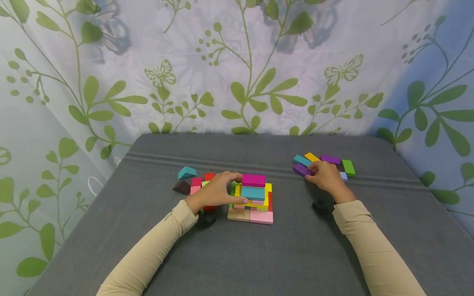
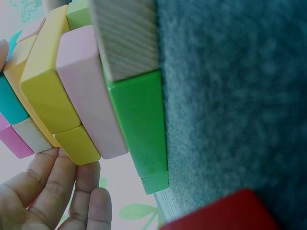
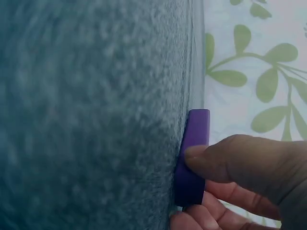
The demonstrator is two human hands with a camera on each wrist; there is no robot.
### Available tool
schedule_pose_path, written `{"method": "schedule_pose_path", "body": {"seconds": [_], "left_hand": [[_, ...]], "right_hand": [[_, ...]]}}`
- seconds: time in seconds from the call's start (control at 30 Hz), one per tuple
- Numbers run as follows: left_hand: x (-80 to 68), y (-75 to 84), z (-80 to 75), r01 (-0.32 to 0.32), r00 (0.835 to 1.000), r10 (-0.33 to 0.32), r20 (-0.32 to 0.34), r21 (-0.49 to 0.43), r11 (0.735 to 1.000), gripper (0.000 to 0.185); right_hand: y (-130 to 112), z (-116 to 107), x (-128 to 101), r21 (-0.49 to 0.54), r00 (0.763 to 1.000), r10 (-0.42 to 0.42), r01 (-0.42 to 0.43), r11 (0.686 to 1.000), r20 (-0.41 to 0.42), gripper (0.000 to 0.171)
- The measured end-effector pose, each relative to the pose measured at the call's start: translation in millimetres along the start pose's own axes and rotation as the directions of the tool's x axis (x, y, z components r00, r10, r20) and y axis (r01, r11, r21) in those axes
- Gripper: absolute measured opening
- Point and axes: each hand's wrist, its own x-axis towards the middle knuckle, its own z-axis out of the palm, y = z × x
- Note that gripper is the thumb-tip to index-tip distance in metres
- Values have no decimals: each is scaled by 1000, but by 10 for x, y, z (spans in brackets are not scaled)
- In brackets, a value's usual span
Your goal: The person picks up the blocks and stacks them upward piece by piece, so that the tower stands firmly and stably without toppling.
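Observation:
A stack of coloured blocks (image 1: 259, 205) stands mid-table, topped by a magenta block (image 1: 254, 180) and a teal block (image 1: 253, 193). My left hand (image 1: 241, 189) grips the stack's left side, index finger at the magenta block and thumb low by the teal one. In the left wrist view, fingers (image 2: 72, 191) touch yellow blocks (image 2: 45, 91) beside pink (image 2: 88, 100) and green (image 2: 141, 120) ones. Off to the right, my right hand (image 1: 310, 170) pinches a purple block (image 1: 300, 169) that lies on the cloth. The right wrist view shows the thumb (image 3: 225, 160) on this purple block (image 3: 196, 139).
Loose blocks lie left of the stack: a teal wedge (image 1: 187, 172), a dark wedge (image 1: 182, 187), red (image 1: 209, 176) and pink (image 1: 195, 189) pieces. By the right hand lie teal (image 1: 301, 160), yellow (image 1: 312, 157), purple (image 1: 331, 159) and green (image 1: 348, 167) blocks. A grey cloth (image 1: 259, 255) covers the table; leaf-print curtain behind.

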Motion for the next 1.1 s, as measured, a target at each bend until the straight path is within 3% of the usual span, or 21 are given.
{"method": "schedule_pose_path", "body": {"seconds": [0.23, 0.4, 0.53, 0.7, 0.9, 1.1], "left_hand": [[12, -5, 14, 9, 1000, -9, 2, -6, 1000, 78], [15, -7, 17, 8, 1000, -8, 3, -7, 1000, 78], [23, -15, 17, 3, 1000, -3, 5, -6, 1000, 78], [27, -18, 15, 7, 1000, -7, 8, -11, 1000, 79], [18, -14, 17, 4, 1000, -4, 9, -15, 1000, 78], [26, -13, 13, 8, 1000, -8, 7, -14, 1000, 77]], "right_hand": [[-50, 7, -12, 15, 999, -17, 16, 1000, 32, 38], [-151, -21, -17, 114, 996, -87, 87, 990, -8, 38], [-306, -60, -55, 190, 986, -162, 166, 968, -40, 37], [-548, -126, -156, 310, 968, -246, 251, 917, -58, 35], [-787, -125, -250, 380, 929, -362, 364, 850, -80, 33], [-970, -56, -323, 291, 865, -492, 498, 817, -99, 31]]}}
